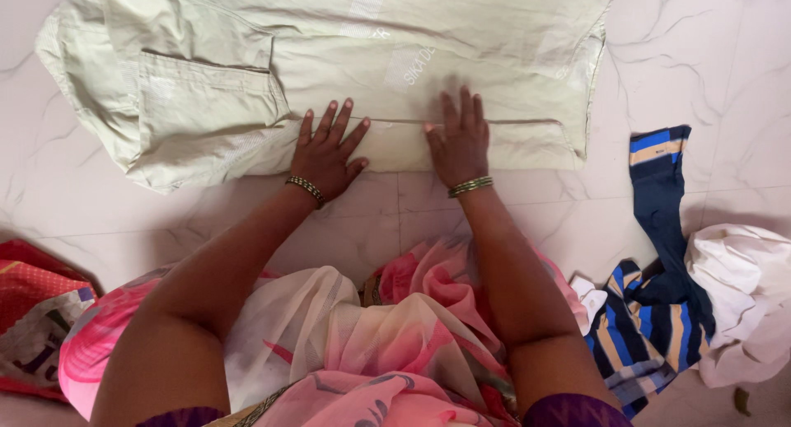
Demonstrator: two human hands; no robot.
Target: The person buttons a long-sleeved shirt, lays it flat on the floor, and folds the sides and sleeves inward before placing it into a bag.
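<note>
Now pressing the folded trousers

Both my hands lie flat, fingers spread, gripping nothing: left hand point(328, 151) and right hand point(458, 143) on the lower edge of pale green trousers point(329, 56) at frame top. Striped cloth point(651, 312) and white cloth point(741, 287) lie lower right.

Bare floor point(700, 81) right; striped garment point(659, 312) beyond

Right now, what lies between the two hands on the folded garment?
Only pale green fabric of the folded garment, crossed by a seam; left hand and right hand press flat, apart, in the head view.
</note>
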